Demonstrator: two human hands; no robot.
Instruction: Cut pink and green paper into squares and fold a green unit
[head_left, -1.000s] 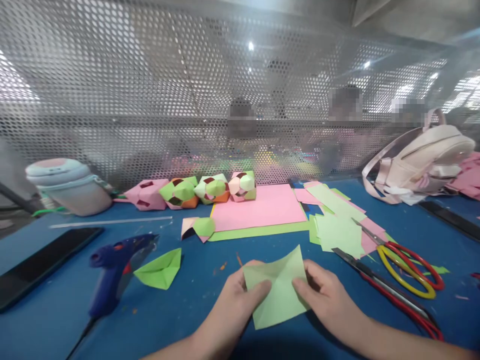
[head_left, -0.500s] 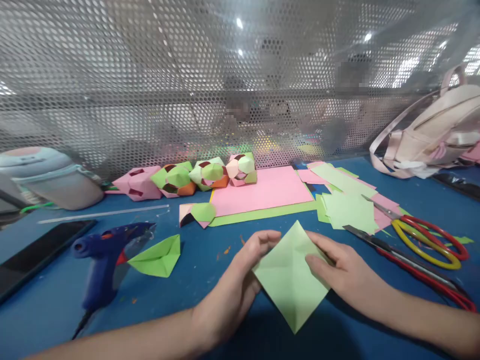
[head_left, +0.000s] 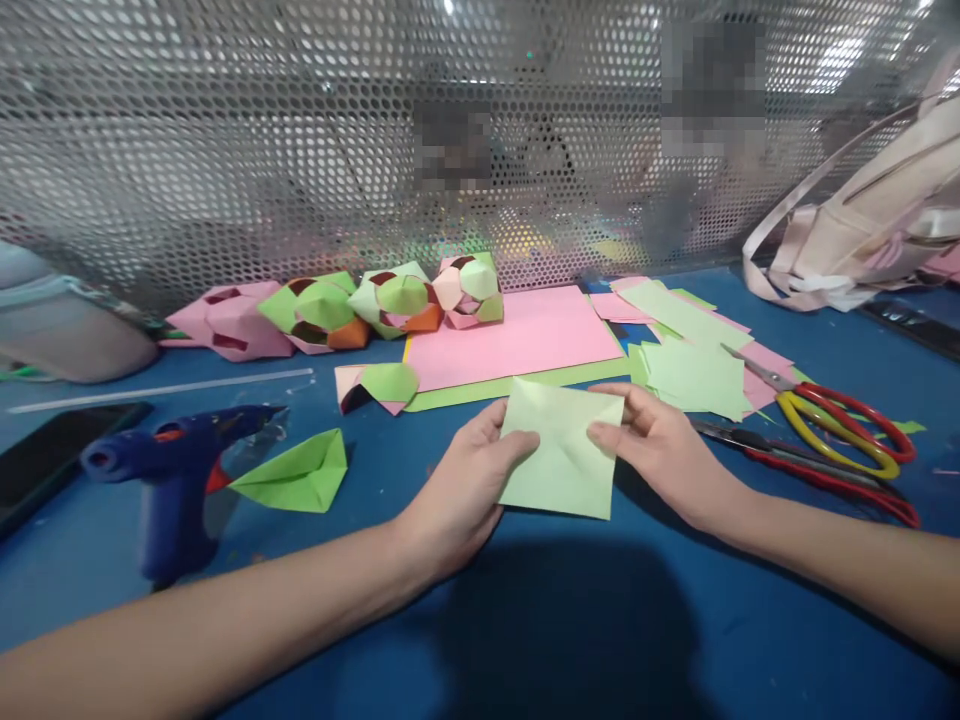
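A square sheet of pale green paper (head_left: 562,455) with faint creases is held above the blue table between both hands. My left hand (head_left: 476,475) pinches its left edge, thumb on top and fingers behind. At the upper right corner, my right hand (head_left: 660,445) grips the sheet between thumb and fingers. A folded bright green paper piece (head_left: 304,475) lies to the left of my left hand. Beyond the sheet rest pink paper sheets (head_left: 517,335) over green ones, with a small folded pink and green piece (head_left: 386,385) beside them.
A blue glue gun (head_left: 176,480) and a phone (head_left: 60,455) lie left, near a clear glue stick (head_left: 165,390). Several folded paper shapes (head_left: 322,310) line the perforated metal panel (head_left: 262,150). Right are cut paper pieces (head_left: 694,370), scissors (head_left: 840,425) and a pale backpack (head_left: 877,210).
The pale green sheet has turned from a diamond to a square position and moved up slightly. My left hand, earlier at its corner, now has its thumb over the paper. The view has shifted.
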